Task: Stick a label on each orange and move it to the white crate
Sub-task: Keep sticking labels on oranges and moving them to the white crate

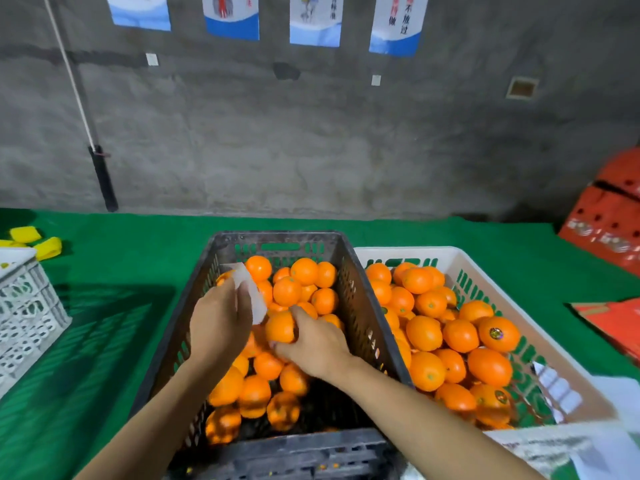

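Note:
A black crate (360,313) in the middle holds several loose oranges. Over it, my right hand (311,344) grips one orange (280,327) from the right side. My left hand (218,320) hovers just left of that orange and holds a white label sheet (251,292) that sticks up past my fingers. To the right stands the white crate (485,268), filled with several oranges; one labelled orange (498,334) near its right wall shows a round sticker.
The crates sit on a green-covered table (121,271). A grey-white lattice crate (24,306) stands at the left edge, yellow pieces (38,242) behind it. Red cartons (609,223) are stacked at the right; white paper sheets (568,441) lie front right. A concrete wall rises behind.

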A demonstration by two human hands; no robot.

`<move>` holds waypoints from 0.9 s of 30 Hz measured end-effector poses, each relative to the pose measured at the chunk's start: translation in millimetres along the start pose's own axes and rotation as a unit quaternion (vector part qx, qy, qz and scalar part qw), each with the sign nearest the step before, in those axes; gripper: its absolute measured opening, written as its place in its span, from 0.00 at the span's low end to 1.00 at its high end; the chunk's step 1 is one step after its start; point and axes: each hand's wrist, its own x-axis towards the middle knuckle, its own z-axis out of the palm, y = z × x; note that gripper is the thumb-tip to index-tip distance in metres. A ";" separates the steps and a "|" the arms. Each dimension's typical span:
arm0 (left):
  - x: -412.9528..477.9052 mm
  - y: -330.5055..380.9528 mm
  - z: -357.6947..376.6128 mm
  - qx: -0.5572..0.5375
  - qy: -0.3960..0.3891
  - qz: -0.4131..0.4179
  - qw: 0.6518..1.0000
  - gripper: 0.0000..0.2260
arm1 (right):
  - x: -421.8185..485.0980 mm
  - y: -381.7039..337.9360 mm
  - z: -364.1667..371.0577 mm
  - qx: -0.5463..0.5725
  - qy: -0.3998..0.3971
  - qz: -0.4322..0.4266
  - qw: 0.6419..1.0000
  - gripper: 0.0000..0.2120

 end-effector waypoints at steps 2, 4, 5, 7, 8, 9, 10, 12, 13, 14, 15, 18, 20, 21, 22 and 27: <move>-3.8 1.9 -1.4 0.021 -0.009 0.033 0.999 0.16 | -2.0 5.0 -9.3 0.114 0.057 0.105 0.986 0.32; -11.5 5.4 -4.7 0.050 -0.022 0.053 0.997 0.15 | -1.2 7.1 -18.1 0.231 0.122 0.175 0.949 0.34; -15.7 7.8 -6.2 0.062 -0.028 0.055 0.996 0.14 | 0.5 7.4 -22.1 0.280 0.165 0.194 0.926 0.35; -21.4 11.9 -8.6 0.074 -0.040 0.044 0.995 0.14 | 6.2 6.2 -29.5 0.389 0.252 0.229 0.856 0.36; -24.0 13.8 -8.8 0.077 -0.044 0.039 0.995 0.14 | 8.3 5.6 -32.5 0.453 0.286 0.246 0.808 0.36; -26.9 15.3 -8.3 0.080 -0.046 0.037 0.995 0.14 | 9.5 5.2 -35.4 0.512 0.315 0.261 0.755 0.35; -29.7 16.9 -7.5 0.084 -0.052 0.038 0.994 0.14 | 10.4 6.2 -38.0 0.557 0.339 0.277 0.706 0.33; -34.3 19.7 -7.3 0.090 -0.072 0.043 0.992 0.13 | 11.4 10.1 -42.6 0.607 0.371 0.303 0.634 0.31; -36.0 20.5 -7.3 0.092 -0.079 0.048 0.991 0.13 | 12.3 10.8 -44.3 0.622 0.378 0.309 0.612 0.30; -36.7 20.1 -7.6 0.092 -0.086 0.048 0.991 0.13 | 14.1 11.0 -45.3 0.635 0.382 0.310 0.595 0.30; -37.0 17.8 -7.7 0.089 -0.093 0.044 0.991 0.14 | 15.6 10.6 -45.6 0.648 0.386 0.310 0.579 0.30; -38.4 10.3 -6.3 0.079 -0.099 0.023 0.992 0.15 | 18.8 10.8 -48.1 0.690 0.398 0.313 0.517 0.30; -36.9 6.6 -5.8 0.067 -0.090 0.009 0.994 0.16 | 18.8 11.9 -48.9 0.700 0.400 0.317 0.499 0.31; -36.0 5.5 -6.1 0.063 -0.089 -0.003 0.994 0.16 | 17.4 11.6 -48.0 0.699 0.397 0.318 0.502 0.32; -35.6 5.4 -6.0 0.059 -0.090 -0.015 0.994 0.16 | 17.3 11.1 -46.8 0.691 0.391 0.315 0.521 0.31; -30.5 0.7 0.0 -0.003 -0.105 -0.113 0.988 0.15 | 16.1 5.4 -26.7 0.449 0.295 0.215 0.816 0.25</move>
